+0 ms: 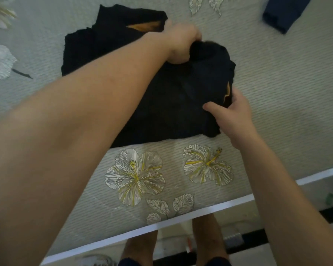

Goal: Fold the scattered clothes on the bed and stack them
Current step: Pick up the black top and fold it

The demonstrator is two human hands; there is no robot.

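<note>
Left hand (181, 43) grips the bunched far fold of the black garment (167, 104), right hand (235, 116) pinches its right edge, thumb on top, keeping the fold square on the bed (286, 83); blue garment (283, 14) lies well off its far-right corner.

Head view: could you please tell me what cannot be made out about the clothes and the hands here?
All in the head view:
- Black garment: type unclear; the left forearm covers its left side.
- Left hand: fingertips hidden behind the cloth it grips.
- Right hand: fingers hidden under the garment's edge.
- Blue garment: cut off by the top edge, blurred.
</note>
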